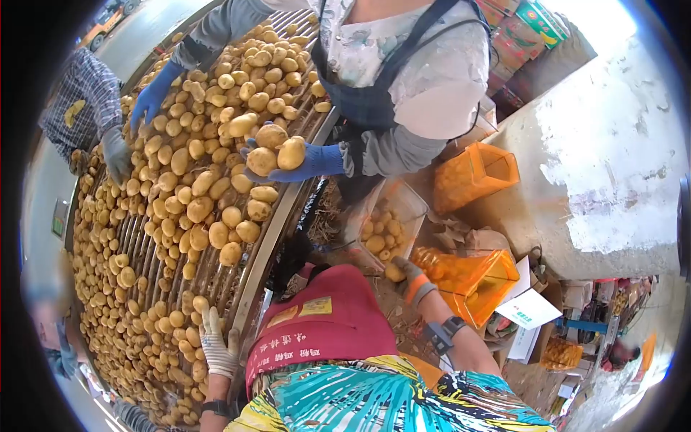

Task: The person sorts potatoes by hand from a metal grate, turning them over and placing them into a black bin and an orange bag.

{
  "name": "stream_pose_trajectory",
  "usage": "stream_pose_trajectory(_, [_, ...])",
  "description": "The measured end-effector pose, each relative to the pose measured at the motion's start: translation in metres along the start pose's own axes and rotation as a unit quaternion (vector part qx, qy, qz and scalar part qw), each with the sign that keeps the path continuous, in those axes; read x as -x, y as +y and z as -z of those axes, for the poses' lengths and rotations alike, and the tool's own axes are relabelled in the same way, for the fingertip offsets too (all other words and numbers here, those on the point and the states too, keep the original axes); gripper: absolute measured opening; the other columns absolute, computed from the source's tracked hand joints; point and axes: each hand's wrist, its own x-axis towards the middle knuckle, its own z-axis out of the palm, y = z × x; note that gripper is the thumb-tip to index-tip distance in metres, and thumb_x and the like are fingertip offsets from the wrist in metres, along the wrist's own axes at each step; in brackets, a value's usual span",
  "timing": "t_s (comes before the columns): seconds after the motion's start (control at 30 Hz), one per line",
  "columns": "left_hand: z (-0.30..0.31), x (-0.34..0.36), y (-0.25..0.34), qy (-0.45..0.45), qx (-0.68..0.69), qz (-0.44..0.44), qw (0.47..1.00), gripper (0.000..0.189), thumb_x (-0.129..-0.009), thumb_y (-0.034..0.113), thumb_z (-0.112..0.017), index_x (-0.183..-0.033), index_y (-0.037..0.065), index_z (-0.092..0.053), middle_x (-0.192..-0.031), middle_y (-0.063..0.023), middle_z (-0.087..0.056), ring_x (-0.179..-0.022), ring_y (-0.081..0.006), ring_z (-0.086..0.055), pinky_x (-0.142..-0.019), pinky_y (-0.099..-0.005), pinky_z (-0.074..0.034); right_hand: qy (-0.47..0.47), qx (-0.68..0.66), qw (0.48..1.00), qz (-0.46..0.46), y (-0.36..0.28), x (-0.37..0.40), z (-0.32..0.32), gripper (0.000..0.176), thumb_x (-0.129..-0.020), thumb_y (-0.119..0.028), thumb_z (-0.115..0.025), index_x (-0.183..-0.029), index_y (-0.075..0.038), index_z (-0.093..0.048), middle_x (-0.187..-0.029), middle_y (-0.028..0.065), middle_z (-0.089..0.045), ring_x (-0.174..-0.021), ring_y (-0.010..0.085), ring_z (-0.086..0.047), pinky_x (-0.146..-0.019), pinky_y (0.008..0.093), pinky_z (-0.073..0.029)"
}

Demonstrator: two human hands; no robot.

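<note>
Two gloved hands show in the head view, spread wide apart on either side of a red apron (324, 317). White-gloved, the left hand (219, 347) is open, fingers extended and slightly parted, against the loose potatoes (199, 209) by the side rail (253, 288) of the roller conveyor; no potato is visibly gripped, though its palm side is hidden. Fingers partly closed, the grey-and-orange right hand (416, 283) has hold of a single potato (394, 271) at the near corner of a translucent crate (417, 216) partly filled with potatoes. A release short of that corner could drop it onto the littered floor, and a loose fingertip hold could let it slip. Potatoes crowd close to the rail, so a sideways sweep could push some over it. Across the near end, a co-worker's blue-gloved hand (315, 163) cups three potatoes over the rail, limiting reach that way. An orange mesh bag (479, 288) stands just beside the right hand, narrowing its outward room; the widest gap lies between the hands, above the apron.
</note>
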Motion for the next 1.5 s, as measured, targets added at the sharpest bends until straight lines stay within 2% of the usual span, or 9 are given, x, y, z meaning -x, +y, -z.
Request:
stream_pose_trajectory(0.13, [0.007, -0.003, 0.015, -0.010, -0.002, 0.024, 1.000, 0.070, -0.087, 0.028, -0.063, -0.145, -0.004, -0.039, -0.153, -0.0297, -0.035, -0.142, -0.0440, -0.034, -0.117, -0.0522, -0.023, -0.078, -0.130, 0.984, 0.096, -0.060, -0.016, -0.009, 0.029, -0.097, -0.028, -0.064, -0.118, -0.010, -0.058, -0.113, 0.0089, -0.066, -0.104, 0.0254, -0.065, -0.085, 0.0449, -0.060])
stream_pose_trajectory(0.37, [0.017, -0.002, 0.021, -0.008, 0.006, 0.086, 0.996, 0.069, -0.084, 0.029, -0.067, -0.143, 0.001, -0.044, -0.150, -0.0263, -0.041, -0.134, -0.0431, -0.042, -0.114, -0.0495, -0.030, 0.044, 0.191, 0.973, 0.122, -0.102, -0.013, -0.068, 0.038, -0.095, -0.042, -0.062, -0.121, -0.014, -0.060, -0.096, 0.0062, -0.063, -0.083, 0.0258, -0.063, -0.081, 0.0434, -0.057])
stream_pose_trajectory(0.43, [0.012, -0.002, 0.020, 0.012, 0.006, 0.109, 0.994, 0.070, -0.084, 0.029, -0.067, -0.144, 0.002, -0.043, -0.149, -0.0256, -0.042, -0.133, -0.0425, -0.043, -0.113, -0.0494, -0.031, -0.054, 0.324, 0.941, 0.080, -0.100, -0.013, -0.110, 0.039, -0.095, -0.041, -0.062, -0.123, -0.014, -0.059, -0.097, 0.0065, -0.064, -0.085, 0.0251, -0.064, -0.080, 0.0425, -0.057])
stream_pose_trajectory(0.57, [0.015, 0.000, 0.025, 0.035, -0.019, 0.157, 0.987, 0.071, -0.085, 0.030, -0.067, -0.146, 0.004, -0.041, -0.148, -0.0242, -0.044, -0.133, -0.0407, -0.046, -0.113, -0.0493, -0.032, -0.427, 0.455, 0.759, 0.187, -0.063, 0.099, -0.228, 0.037, -0.091, -0.009, -0.067, -0.127, -0.010, -0.062, -0.114, 0.0091, -0.067, -0.106, 0.0240, -0.066, -0.085, 0.0356, -0.056])
stream_pose_trajectory(0.67, [0.009, 0.004, 0.021, 0.069, -0.016, 0.185, 0.980, 0.068, -0.087, 0.031, -0.066, -0.146, 0.005, -0.042, -0.148, -0.0227, -0.045, -0.134, -0.0382, -0.046, -0.113, -0.0489, -0.031, -0.621, 0.512, 0.352, 0.478, -0.056, 0.222, -0.323, 0.025, -0.084, 0.000, -0.069, -0.108, -0.006, -0.071, -0.113, 0.0133, -0.068, -0.099, 0.0286, -0.068, -0.085, 0.0364, -0.056])
stream_pose_trajectory(0.77, [0.003, 0.006, 0.021, 0.114, -0.020, 0.227, 0.967, 0.068, -0.087, 0.032, -0.065, -0.145, 0.004, -0.042, -0.148, -0.0246, -0.045, -0.135, -0.0393, -0.045, -0.113, -0.0490, -0.032, -0.773, 0.422, 0.154, 0.447, -0.056, 0.300, -0.365, 0.036, -0.080, -0.011, -0.063, -0.116, -0.007, -0.066, -0.109, 0.0160, -0.066, -0.097, 0.0296, -0.068, -0.079, 0.0401, -0.059])
stream_pose_trajectory(1.2, [0.007, 0.005, 0.023, 0.132, -0.021, 0.324, 0.937, 0.071, -0.085, 0.036, -0.067, -0.143, 0.003, -0.044, -0.147, -0.0305, -0.043, -0.124, -0.0484, -0.051, -0.109, -0.0533, -0.037, -0.795, 0.125, 0.117, 0.582, -0.005, 0.338, -0.400, 0.027, -0.069, -0.021, -0.070, -0.094, -0.013, -0.073, -0.114, 0.0092, -0.068, -0.090, 0.0213, -0.063, -0.060, 0.0302, -0.049])
stream_pose_trajectory(1.33, [0.009, 0.005, 0.024, 0.148, -0.006, 0.323, 0.935, 0.067, -0.084, 0.032, -0.069, -0.140, 0.001, -0.048, -0.145, -0.0305, -0.045, -0.123, -0.0471, -0.053, -0.107, -0.0502, -0.040, -0.783, 0.180, 0.252, 0.539, -0.019, 0.347, -0.400, 0.019, -0.080, -0.024, -0.073, -0.098, -0.018, -0.074, -0.114, 0.0049, -0.069, -0.090, 0.0183, -0.064, -0.063, 0.0312, -0.053])
stream_pose_trajectory(1.5, [0.011, 0.005, 0.024, 0.150, 0.014, 0.376, 0.914, 0.069, -0.088, 0.038, -0.064, -0.142, 0.000, -0.045, -0.146, -0.0288, -0.046, -0.129, -0.0418, -0.050, -0.111, -0.0502, -0.036, -0.814, 0.397, 0.184, 0.383, 0.016, 0.295, -0.467, 0.032, -0.078, -0.006, -0.076, -0.108, 0.003, -0.069, -0.099, 0.0158, -0.070, -0.084, 0.0286, -0.071, -0.071, 0.0351, -0.057])
